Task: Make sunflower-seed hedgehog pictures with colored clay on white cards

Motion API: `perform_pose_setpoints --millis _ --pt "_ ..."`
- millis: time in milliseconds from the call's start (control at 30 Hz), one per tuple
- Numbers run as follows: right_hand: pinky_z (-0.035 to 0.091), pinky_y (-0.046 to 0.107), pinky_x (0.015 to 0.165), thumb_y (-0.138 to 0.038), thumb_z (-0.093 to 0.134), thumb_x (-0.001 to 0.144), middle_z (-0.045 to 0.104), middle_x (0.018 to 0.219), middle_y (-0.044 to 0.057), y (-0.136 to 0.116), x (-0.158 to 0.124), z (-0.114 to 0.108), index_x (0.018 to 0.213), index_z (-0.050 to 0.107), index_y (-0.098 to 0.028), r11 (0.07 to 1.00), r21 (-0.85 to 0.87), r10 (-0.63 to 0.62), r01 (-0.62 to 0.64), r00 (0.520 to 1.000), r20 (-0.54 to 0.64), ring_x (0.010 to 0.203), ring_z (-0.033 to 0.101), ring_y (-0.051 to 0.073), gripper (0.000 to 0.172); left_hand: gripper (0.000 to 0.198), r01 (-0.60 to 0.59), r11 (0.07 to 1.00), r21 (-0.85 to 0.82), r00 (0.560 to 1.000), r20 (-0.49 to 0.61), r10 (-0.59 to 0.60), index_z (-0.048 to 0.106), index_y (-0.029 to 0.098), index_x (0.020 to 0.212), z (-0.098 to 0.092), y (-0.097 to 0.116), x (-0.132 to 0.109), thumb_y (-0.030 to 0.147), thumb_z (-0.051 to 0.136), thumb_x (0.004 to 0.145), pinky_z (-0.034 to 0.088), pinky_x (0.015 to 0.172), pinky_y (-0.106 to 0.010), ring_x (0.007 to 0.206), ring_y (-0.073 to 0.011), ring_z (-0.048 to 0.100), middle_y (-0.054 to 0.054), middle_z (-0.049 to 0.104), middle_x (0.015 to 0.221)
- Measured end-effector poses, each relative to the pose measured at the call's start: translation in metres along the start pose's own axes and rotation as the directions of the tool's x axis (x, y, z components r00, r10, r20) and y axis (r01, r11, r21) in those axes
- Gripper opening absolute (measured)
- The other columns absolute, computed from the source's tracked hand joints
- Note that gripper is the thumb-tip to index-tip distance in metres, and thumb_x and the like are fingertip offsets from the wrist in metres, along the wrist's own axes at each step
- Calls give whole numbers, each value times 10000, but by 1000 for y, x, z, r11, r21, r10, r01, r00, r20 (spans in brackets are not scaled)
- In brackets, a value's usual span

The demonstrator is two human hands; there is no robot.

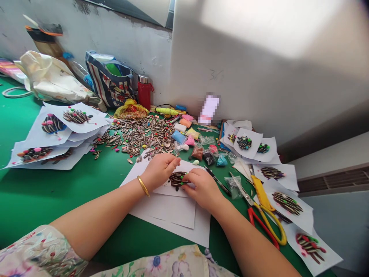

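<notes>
On a small white paper card [161,189], laid over larger white sheets [184,209], lies a hedgehog figure [176,179] made of dark sunflower seeds with green balls on it. My right hand [203,187] has thumb and fingers bent around the figure's right edge, beside a green ball. My left hand [161,169], with a gold bangle on its wrist, hovers at the figure's upper left. Its fingers are curled with the tips pressed together; whatever they hold, if anything, is too small to make out.
Loose sunflower seeds [144,132] spread behind the sheets, beside bags of coloured clay [179,137]. Scissors [266,219], a yellow cutter [261,192] and a pen [217,180] lie right. Finished seed cards stack at left [75,135] and right [268,152]. A red bottle [144,93] stands behind.
</notes>
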State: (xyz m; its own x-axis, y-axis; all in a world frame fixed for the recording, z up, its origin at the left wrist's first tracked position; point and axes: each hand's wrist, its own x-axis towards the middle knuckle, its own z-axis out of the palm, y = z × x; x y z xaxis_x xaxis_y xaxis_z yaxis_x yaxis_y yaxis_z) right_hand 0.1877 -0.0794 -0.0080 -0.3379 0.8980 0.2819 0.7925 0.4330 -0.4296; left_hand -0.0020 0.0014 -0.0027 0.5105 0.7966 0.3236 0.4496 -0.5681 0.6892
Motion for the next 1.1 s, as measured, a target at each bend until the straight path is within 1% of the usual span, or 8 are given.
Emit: perform_pose_setpoints --millis 233,467,900,1000,1100 --pt "423 306 722 -100 668 788 638 808 33 0 1 0 840 690 -200 998 26 -53 54 998 -13 783 575 190 115 467 -10 1000 0 1000 -4 10 700 185 798 0 -1 0 450 362 982 459 723 -296 812 -186 656 -36 734 837" --pt "420 302 724 -111 649 795 635 805 34 1 1 2 834 688 -204 998 15 -57 57 998 -14 782 570 187 109 459 -20 1000 1 1000 -8 20 697 187 789 1 -2 0 445 369 982 460 718 -290 800 -180 654 -34 728 817" --pt "378 319 687 -148 615 805 630 790 47 -5 3 5 824 685 -191 987 -151 -59 60 998 10 754 549 198 84 428 -17 1000 -1 1000 3 17 686 194 791 2 0 0 432 382 977 451 713 -286 791 -178 643 -24 723 805" --pt "394 317 705 -165 636 806 634 797 46 -6 2 3 832 683 -194 992 -111 -58 58 998 9 769 559 199 62 433 -20 1000 -5 1000 -3 20 688 195 787 2 0 0 434 381 976 453 712 -287 789 -178 647 -27 725 807" --pt "415 309 730 -172 645 815 635 803 37 -4 1 -2 845 677 -202 999 -19 -35 34 999 -26 790 571 193 53 436 -17 1000 -12 1000 -7 17 692 193 784 1 0 0 430 380 976 458 718 -289 795 -179 651 -31 728 813"
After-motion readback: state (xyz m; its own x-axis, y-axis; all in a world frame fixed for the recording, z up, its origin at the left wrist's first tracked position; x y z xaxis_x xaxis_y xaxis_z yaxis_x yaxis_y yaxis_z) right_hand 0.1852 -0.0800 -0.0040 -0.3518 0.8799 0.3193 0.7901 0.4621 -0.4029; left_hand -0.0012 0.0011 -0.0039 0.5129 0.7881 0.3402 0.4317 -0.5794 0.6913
